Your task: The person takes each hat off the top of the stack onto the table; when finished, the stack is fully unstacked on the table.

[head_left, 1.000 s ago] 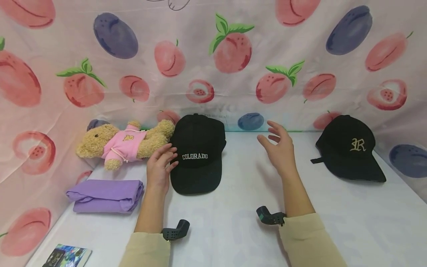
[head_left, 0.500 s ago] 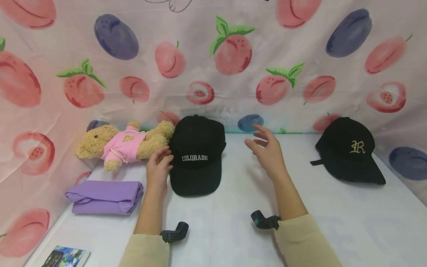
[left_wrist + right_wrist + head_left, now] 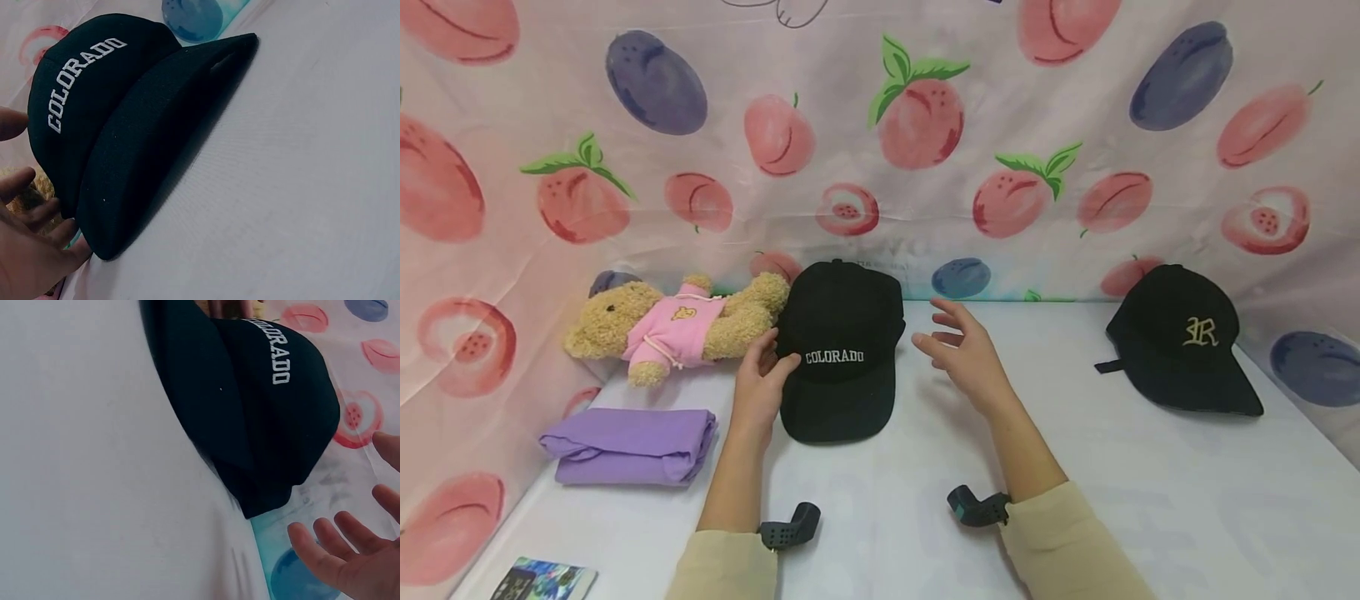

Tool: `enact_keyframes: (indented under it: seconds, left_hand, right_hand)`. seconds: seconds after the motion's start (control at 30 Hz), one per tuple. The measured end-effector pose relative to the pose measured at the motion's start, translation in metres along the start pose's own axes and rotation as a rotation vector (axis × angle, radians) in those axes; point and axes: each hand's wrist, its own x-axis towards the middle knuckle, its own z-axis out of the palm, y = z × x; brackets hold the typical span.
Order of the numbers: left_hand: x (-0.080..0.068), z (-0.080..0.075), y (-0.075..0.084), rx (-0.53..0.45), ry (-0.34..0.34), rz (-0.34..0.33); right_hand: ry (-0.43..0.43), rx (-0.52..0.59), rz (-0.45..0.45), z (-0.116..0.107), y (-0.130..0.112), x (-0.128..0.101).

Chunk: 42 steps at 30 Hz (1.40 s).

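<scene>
A black baseball cap (image 3: 841, 321) with white COLORADO lettering sits on the white table, brim toward me. At its left side is my left hand (image 3: 758, 379), fingertips against or right beside the crown. In the left wrist view those fingers (image 3: 62, 232) reach behind the cap's edge, the thumb apart from it. My right hand (image 3: 966, 354) hovers to the right of the cap, fingers spread and slightly bent, holding nothing. The right wrist view shows a gap between that hand (image 3: 356, 556) and the cap (image 3: 275, 412).
A teddy bear (image 3: 677, 325) in a pink top lies left of the cap, its feet close to it. Nearer are a folded purple cloth (image 3: 628, 447) and a colourful booklet (image 3: 546, 581). Another black cap (image 3: 1180, 342) stands far right. A fruit-patterned curtain (image 3: 850, 108) backs the table.
My right hand has moved left, toward the COLORADO cap. My left hand has stayed by the cap's left side, its thumb now over the cap's front edge in the head view.
</scene>
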Motion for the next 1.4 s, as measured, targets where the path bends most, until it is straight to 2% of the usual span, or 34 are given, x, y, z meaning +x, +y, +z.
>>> enact_keyframes:
  seconds: [0.2, 0.37, 0.7, 1.0, 1.4]
  left_hand:
    - [0.003, -0.002, -0.003, 0.037, -0.042, 0.001]
    - [0.002, -0.002, -0.003, 0.048, -0.04, 0.017]
    - [0.003, 0.009, -0.004, 0.062, -0.053, 0.026]
    - [0.002, 0.011, -0.005, 0.092, -0.013, 0.044]
    - [0.002, 0.014, -0.007, 0.136, 0.044, 0.065]
  right_hand:
    - [-0.049, -0.002, 0.035, 0.013, 0.005, 0.001]
    - [-0.099, 0.001, 0.048, 0.024, 0.009, 0.003]
    - [-0.14, 0.055, 0.083, 0.035, 0.013, 0.0]
    - [-0.162, 0.079, 0.054, 0.043, 0.014, 0.001]
    - [-0.13, 0.044, 0.044, 0.051, 0.018, 0.004]
